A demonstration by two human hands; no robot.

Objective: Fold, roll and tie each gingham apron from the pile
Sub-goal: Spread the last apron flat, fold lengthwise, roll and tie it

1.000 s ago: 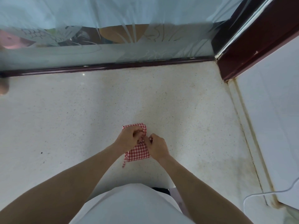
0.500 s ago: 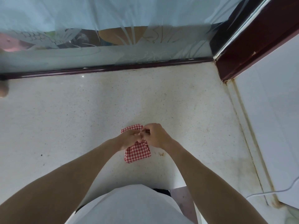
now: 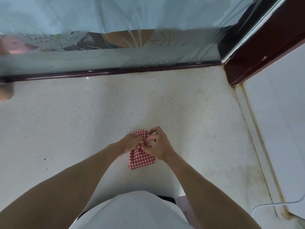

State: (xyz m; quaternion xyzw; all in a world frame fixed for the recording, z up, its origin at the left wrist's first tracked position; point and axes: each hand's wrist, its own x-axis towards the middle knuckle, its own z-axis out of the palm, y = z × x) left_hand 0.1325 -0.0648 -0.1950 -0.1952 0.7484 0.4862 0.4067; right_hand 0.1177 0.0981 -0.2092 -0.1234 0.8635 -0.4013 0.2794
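at the far left edge of the frame a blurred tan rounded object (image 3: 5,92) sits by the dark maroon sill strip (image 3: 115,71), too cut off to identify. moving right, the speckled off-white stone counter (image 3: 66,121) fills the middle, and just below the centre of the frame lies the small red-and-white gingham apron bundle (image 3: 140,158), already folded and rolled into a short packet. its long axis runs from the upper middle of the frame down toward the lower right, tilted a little. the left hand (image 3: 131,142) rests on the bundle's upper left part with fingers curled onto the cloth, while the right hand (image 3: 156,145) comes in from the right, its fingertips pinching what seems to be the thin strap at the bundle's middle. both hands meet over the waist of the packet, so the tie is probably being drawn there; the knot itself is hidden under the fingers. the bundle's free lower end points toward the person, below both grips, and the right hand looks better placed to pull the strap outward. no pile of other aprons shows. further right run a stained grout seam (image 3: 252,129) and a white panel (image 3: 280,113), with a thin white cable (image 3: 270,204) at the lower right. no readable writing or brand is visible.
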